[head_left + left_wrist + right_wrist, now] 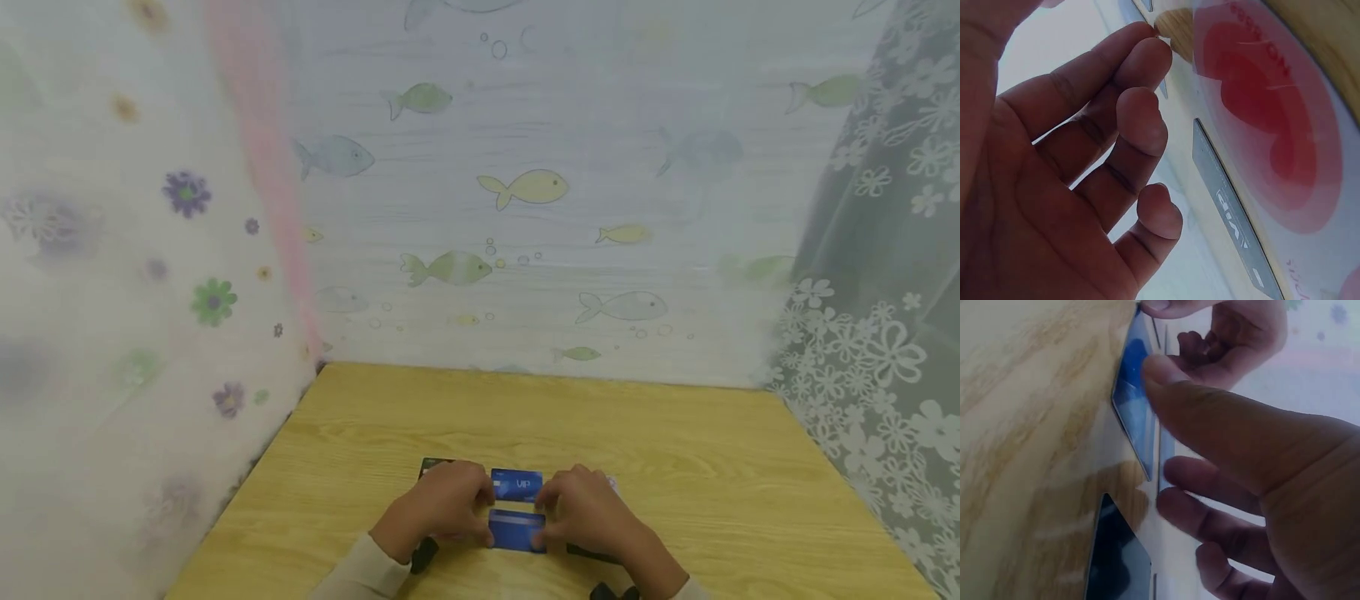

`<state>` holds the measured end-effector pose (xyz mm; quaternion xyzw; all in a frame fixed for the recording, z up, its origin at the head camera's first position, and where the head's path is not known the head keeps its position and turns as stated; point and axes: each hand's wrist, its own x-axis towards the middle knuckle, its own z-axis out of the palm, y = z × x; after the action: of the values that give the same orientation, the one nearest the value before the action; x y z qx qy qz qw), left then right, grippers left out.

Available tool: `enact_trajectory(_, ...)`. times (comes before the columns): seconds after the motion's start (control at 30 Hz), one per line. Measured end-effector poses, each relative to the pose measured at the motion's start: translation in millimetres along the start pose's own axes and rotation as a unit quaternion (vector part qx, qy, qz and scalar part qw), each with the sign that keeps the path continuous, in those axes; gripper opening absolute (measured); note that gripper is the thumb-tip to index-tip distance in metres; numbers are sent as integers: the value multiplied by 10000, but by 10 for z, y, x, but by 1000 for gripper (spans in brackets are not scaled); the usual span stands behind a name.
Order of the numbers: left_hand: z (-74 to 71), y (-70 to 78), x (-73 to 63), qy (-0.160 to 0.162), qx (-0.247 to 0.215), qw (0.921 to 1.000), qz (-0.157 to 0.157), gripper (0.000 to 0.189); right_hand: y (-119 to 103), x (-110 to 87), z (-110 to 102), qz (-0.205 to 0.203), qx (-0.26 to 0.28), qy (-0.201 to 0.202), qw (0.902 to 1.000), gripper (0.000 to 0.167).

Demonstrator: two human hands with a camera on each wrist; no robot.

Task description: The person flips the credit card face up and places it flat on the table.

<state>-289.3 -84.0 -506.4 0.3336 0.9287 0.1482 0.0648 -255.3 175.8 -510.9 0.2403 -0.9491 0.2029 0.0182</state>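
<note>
Two blue cards lie one behind the other between the hands. The farther blue card (517, 484) reads VIP; the nearer blue card (517, 532) has a pale stripe along its far edge. At their left side is the left hand (450, 500), its thumb at the nearer card's left edge and its fingers beside the farther card. Mirroring it, the right hand (588, 508) rests its thumb on the nearer card's right end, fingers at the farther card's right edge. The left wrist view shows loosely bent left fingers (1141, 119) with nothing between them.
A dark card (435, 462) shows partly behind the left hand, and another dark card (592, 552) partly under the right hand. A red-and-white card (1272, 125) looms large in the left wrist view. Patterned cloth (480, 192) surrounds the wooden table (540, 425).
</note>
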Motion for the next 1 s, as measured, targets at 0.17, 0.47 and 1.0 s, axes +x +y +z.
enact_trajectory(0.17, -25, 59, -20, -93, -104, 9999, -53, 40, -34, -33, 6, -38, -33, -62, 10000, 44)
enact_trajectory(0.47, -16, 103, -42, -194, -480, 9984, -238, 33, -36, -36, 22, -31, 28, -286, 9996, 43)
enact_trajectory(1.0, 13, 57, -46, -197, -553, 9983, -29, 38, -101, -102, -13, 5, 368, -518, 9980, 45)
